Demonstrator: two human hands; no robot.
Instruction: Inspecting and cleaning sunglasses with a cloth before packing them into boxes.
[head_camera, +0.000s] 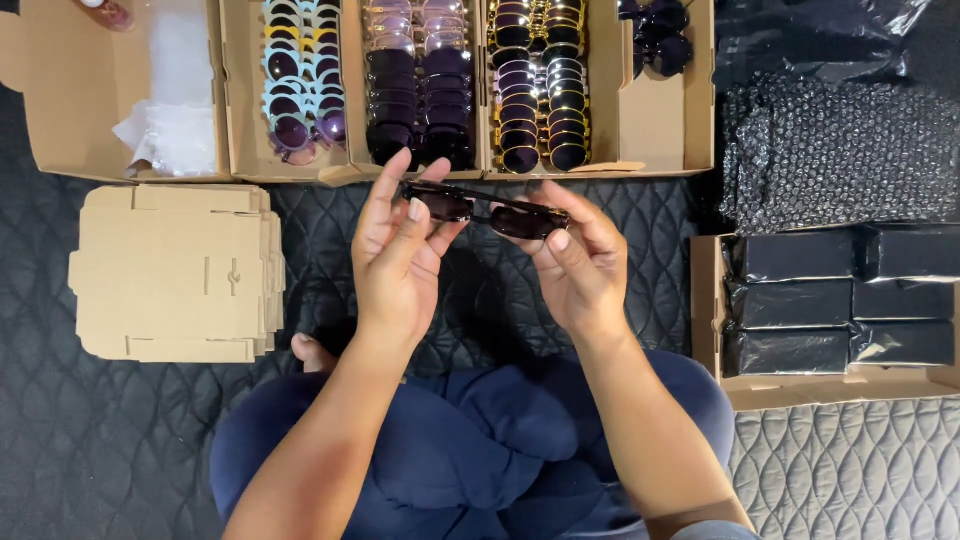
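Sitting cross-legged on the dark quilted floor mat (120, 440), the person is gripping a pair of dark-lensed, dark-framed sunglasses (487, 211) at each end, left hand (398, 255) and right hand (577, 265) pinching the frame. This looks like inspecting; next probably calls for folding the arms. Beyond, open cardboard boxes (655, 125) are holding rows of sunglasses.

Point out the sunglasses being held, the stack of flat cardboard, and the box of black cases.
sunglasses (521, 221): head view, right lens.
flat cardboard stack (170, 270): head view, top sheet.
box of black cases (707, 300): head view, left wall.
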